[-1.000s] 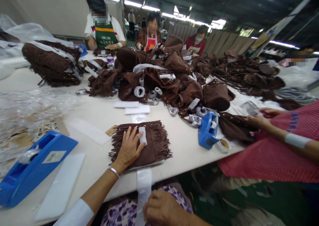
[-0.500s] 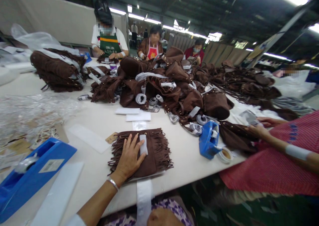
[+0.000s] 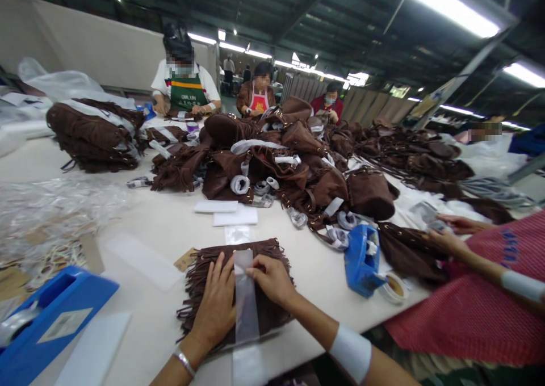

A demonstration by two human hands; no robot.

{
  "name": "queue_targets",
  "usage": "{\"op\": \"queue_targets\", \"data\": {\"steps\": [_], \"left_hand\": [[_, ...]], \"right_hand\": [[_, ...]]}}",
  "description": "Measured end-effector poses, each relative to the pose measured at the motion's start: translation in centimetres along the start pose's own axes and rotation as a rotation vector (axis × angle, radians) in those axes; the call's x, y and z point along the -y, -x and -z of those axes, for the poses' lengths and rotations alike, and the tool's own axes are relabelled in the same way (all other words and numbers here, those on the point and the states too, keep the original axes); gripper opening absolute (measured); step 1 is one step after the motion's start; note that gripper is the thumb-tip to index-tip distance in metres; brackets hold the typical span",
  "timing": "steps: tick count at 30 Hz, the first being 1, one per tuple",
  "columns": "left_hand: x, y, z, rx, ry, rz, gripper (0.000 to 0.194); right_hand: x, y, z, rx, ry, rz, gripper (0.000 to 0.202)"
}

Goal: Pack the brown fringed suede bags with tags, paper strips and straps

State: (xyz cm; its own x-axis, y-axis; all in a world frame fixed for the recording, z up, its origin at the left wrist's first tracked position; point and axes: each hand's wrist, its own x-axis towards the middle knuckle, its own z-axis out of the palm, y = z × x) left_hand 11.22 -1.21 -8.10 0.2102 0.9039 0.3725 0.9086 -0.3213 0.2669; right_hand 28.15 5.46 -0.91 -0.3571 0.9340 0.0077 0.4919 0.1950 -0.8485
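Note:
A brown fringed bag [image 3: 272, 303] lies flat on the table in front of me. A translucent plastic strip [image 3: 246, 312] runs over its middle, from the top edge down past the bottom and over the table edge. My left hand [image 3: 216, 301] rests flat on the bag's left half, fingers outstretched beside the strip. With thumb and fingertips, my right hand [image 3: 272, 278] pinches the strip near its upper end. A tan paper tag [image 3: 185, 259] sticks out at the bag's upper left.
Blue tape dispensers stand at left [image 3: 63, 323] and right [image 3: 361, 261], the latter beside a tape roll [image 3: 394, 288]. White foam strips [image 3: 142, 261] lie around. Brown bags [image 3: 276, 164] are heaped behind. A co-worker's hands [image 3: 451, 235] work at right; others sit across the table.
My right hand has come up from below the table edge, bringing the plastic strip's end over the bag. My left hand stays on the bag, and the view has tilted up slightly.

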Motion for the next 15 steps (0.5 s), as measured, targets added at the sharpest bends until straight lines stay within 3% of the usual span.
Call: {"op": "queue_targets", "data": {"steps": [3, 8, 15], "left_hand": [[0.0, 0.0, 0.1, 0.028, 0.03, 0.018, 0.05], [-0.2, -0.2, 0.6, 0.039, 0.085, 0.043, 0.06], [-0.2, -0.5, 0.6, 0.031, 0.111, 0.05, 0.061]], "right_hand": [[-1.5, -0.7, -1.4, -0.044, -0.002, -0.07, 0.004], [-2.2, -0.6, -1.9, -0.064, -0.042, -0.122, 0.026], [-2.5, -1.1, -2.2, -0.075, 0.13, 0.046, 0.026]]}}
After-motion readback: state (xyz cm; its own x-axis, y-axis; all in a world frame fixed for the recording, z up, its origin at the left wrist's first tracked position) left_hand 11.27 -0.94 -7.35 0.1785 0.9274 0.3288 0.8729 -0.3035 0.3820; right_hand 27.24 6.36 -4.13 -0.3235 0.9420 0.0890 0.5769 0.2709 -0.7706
